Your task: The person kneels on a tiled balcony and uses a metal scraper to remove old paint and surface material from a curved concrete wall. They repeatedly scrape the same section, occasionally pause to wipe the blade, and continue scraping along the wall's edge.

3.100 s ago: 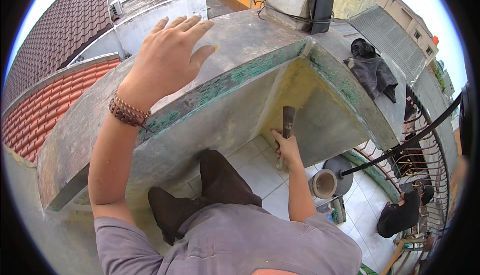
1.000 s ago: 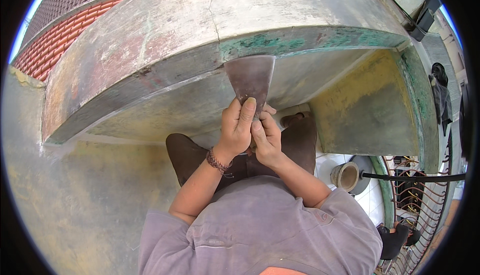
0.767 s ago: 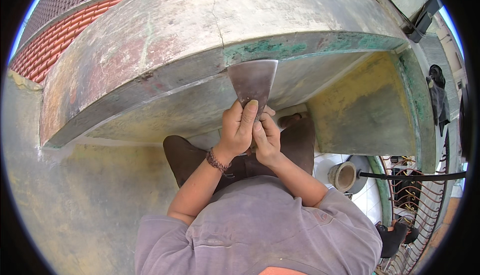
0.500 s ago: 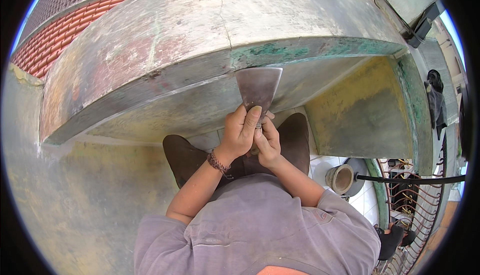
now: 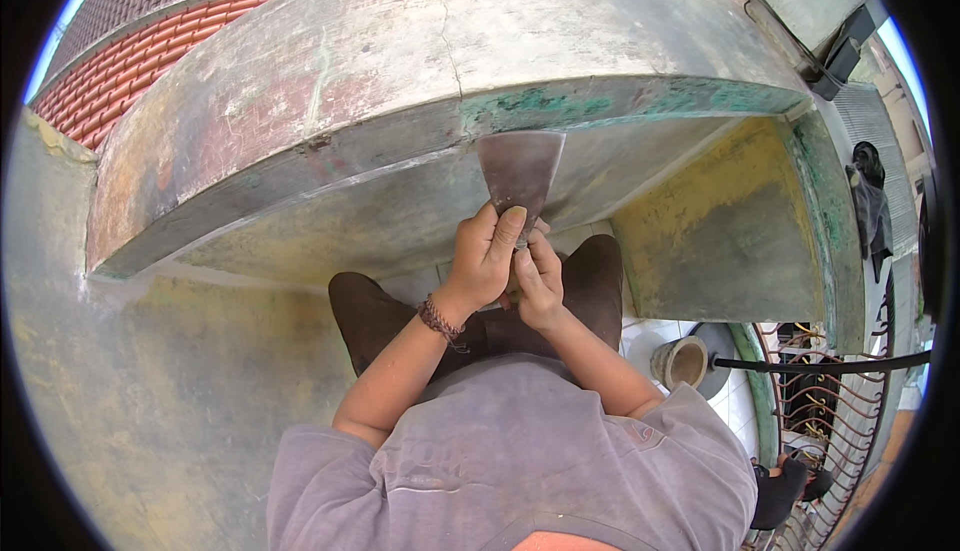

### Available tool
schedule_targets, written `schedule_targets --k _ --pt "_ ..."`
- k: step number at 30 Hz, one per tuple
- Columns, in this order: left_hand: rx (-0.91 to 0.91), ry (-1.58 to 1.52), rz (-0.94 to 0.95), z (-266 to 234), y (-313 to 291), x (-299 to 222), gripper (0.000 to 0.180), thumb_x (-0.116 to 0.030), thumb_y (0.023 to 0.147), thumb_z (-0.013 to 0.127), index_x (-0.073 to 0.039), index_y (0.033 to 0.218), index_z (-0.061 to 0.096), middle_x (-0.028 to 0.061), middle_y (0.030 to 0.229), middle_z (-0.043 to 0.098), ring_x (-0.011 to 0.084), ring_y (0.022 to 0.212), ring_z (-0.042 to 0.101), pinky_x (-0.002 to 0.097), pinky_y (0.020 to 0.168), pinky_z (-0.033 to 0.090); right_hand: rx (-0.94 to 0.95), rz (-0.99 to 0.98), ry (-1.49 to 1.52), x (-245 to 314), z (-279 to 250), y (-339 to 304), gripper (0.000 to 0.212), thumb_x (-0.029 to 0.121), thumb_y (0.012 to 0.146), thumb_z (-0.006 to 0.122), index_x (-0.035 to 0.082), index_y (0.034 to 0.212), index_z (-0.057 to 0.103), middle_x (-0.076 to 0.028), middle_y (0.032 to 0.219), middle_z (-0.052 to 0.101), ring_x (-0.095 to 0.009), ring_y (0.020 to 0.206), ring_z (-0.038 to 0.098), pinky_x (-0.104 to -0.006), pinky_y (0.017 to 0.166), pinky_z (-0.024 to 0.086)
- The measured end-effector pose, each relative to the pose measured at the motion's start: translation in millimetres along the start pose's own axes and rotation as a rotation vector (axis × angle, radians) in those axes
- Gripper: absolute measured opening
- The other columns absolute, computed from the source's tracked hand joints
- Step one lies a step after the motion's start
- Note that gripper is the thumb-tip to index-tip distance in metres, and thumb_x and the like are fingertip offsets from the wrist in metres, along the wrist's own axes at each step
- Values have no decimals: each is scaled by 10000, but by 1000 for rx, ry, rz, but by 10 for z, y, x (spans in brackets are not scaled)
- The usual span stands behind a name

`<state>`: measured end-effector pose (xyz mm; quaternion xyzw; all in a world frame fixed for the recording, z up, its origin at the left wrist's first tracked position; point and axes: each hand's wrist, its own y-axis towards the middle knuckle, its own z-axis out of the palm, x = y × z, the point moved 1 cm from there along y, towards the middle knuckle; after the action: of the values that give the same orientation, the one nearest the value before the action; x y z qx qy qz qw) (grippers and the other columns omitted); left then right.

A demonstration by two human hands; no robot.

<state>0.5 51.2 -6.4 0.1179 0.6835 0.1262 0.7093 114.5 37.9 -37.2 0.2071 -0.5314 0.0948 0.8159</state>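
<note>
The left hand (image 5: pixel 487 253) and right hand (image 5: pixel 538 283) both grip the scraper (image 5: pixel 520 169), centred above the lap, wide end far. Its far edge sits at the ledge's (image 5: pixel 430 56) green-stained rim; contact unclear. Open room separates it from the yellowed side wall (image 5: pixel 725 236) on the right.

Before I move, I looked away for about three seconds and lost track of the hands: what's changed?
The left hand, open and raised over the ledge before, has come down and taken hold of the scraper. The scraper moved from the person's right to in front of the body, blade up. Unchanged: the right hand grips it; the pot and black cloth stay put.
</note>
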Motion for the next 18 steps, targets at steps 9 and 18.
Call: schedule_targets --k 9,18 --pt "-40 37 21 21 92 -135 407 -353 1048 435 24 1008 585 138 847 711 178 752 681 308 673 536 -34 19 38 79 57 75 377 312 1048 433 3 1250 512 3 763 553 -34 561 469 -199 463 376" --pt "-56 21 27 9 91 -189 359 -312 1047 454 16 996 592 119 822 708 169 728 678 302 657 534 -56 -13 -52 89 96 18 322 230 1051 431 -9 1246 522 10 820 571 -38 634 480 -212 563 403"
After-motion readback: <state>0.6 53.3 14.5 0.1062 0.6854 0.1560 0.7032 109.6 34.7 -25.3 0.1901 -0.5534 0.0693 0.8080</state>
